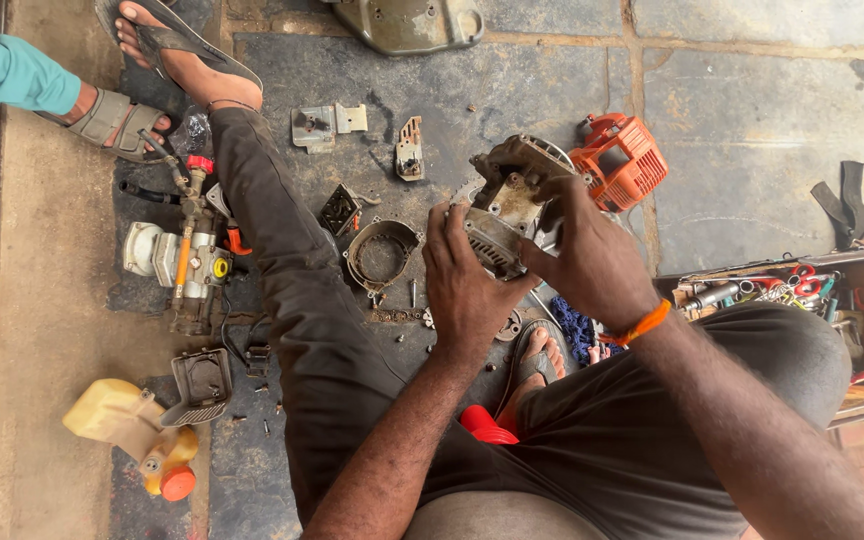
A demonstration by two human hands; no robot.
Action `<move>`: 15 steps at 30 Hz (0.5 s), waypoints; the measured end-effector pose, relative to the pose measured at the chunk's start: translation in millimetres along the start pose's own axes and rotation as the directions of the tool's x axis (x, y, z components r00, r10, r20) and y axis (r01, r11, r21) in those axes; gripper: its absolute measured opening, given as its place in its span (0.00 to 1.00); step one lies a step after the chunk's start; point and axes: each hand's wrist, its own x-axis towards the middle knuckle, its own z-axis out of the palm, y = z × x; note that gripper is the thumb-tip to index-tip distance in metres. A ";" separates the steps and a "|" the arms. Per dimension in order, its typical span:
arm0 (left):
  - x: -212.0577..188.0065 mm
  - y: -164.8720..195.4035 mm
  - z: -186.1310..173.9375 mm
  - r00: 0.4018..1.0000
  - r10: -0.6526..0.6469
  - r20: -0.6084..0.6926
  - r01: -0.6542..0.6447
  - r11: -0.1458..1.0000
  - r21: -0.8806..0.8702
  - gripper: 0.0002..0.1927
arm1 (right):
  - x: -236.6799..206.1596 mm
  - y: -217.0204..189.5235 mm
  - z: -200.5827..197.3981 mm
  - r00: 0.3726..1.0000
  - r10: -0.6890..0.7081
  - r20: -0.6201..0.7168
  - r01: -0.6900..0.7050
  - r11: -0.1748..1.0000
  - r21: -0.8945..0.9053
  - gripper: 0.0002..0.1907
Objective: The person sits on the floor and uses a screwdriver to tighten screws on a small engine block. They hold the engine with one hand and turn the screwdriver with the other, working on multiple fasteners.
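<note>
Stone-slab floor (752, 130), stained dark with oil, parts scattered all over; person sits on it, legs out, head camera looking straight down.

Near: lap and dark trousers fill the bottom. Red cap-like part (485, 424) sits by the folded foot at 6 o'clock from the hands.

Middle: both hands clamp the engine block (508, 203), a grimy grey finned casting held off the floor at frame centre. Left hand (464, 285) wraps the lower left side, fingers closed on the fins. Right hand (589, 262), orange band at the wrist, grips the right side, fingers curled over the top edge. Block lies at 12 o'clock from both hands, long axis running roughly 7 to 1 o'clock, upper end tilted away from the body. Hands about equally close; left looks to carry the underside, though the contact there is hidden.

Round metal ring housing (382, 253) on the floor at 9 o'clock from the left hand, near. Orange engine cover (620, 160) at 2 o'clock, just beside the block's far end. Open toolbox (782, 290) at 3 o'clock, well apart.

Far left: carburettor-and-pipe assembly (187, 255) beyond the outstretched leg, yellow fuel tank (127, 425) at 8 o'clock. Grey metal guard (407, 22) at the top edge, 12 o'clock. Another person's sandalled foot (117, 120) at 10 o'clock.
</note>
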 end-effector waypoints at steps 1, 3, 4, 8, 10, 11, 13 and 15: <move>-0.3 -1.3 0.2 1.000 -0.005 -0.005 0.005 1.000 0.019 0.63 | -0.7 3.5 -2.5 0.999 -0.041 -0.026 0.039 0.996 -0.079 0.32; -1.4 -4.6 0.8 1.000 -0.015 -0.016 0.016 0.998 0.059 0.61 | -3.5 14.4 -12.7 0.989 -0.131 -0.065 0.113 0.965 -0.235 0.34; -1.6 -6.4 1.6 1.000 0.004 -0.022 -0.003 0.999 0.041 0.60 | -3.9 21.0 -19.3 0.993 -0.069 -0.099 0.037 0.955 -0.295 0.33; -2.1 -11.1 5.0 0.999 0.029 -0.029 -0.029 0.999 0.013 0.59 | 7.7 49.7 -42.0 0.974 -0.015 -0.226 -0.087 0.897 -0.434 0.24; -3.3 -9.9 5.0 0.999 0.033 -0.034 -0.032 0.999 0.013 0.59 | 11.9 56.6 -41.6 0.959 -0.051 -0.278 -0.084 0.888 -0.452 0.19; -5.2 -10.5 5.5 0.998 0.043 -0.045 -0.042 0.999 0.018 0.59 | 13.8 57.3 -39.6 0.950 -0.057 -0.306 -0.091 0.889 -0.448 0.17; -4.9 -10.5 5.8 0.997 0.046 -0.058 -0.044 0.998 0.037 0.58 | 15.5 54.1 -38.7 0.941 -0.052 -0.334 -0.094 0.909 -0.407 0.14; -5.3 -10.2 6.0 0.998 0.026 -0.052 -0.023 0.998 0.061 0.58 | 10.6 50.5 -39.4 0.946 -0.019 -0.324 -0.095 0.938 -0.332 0.12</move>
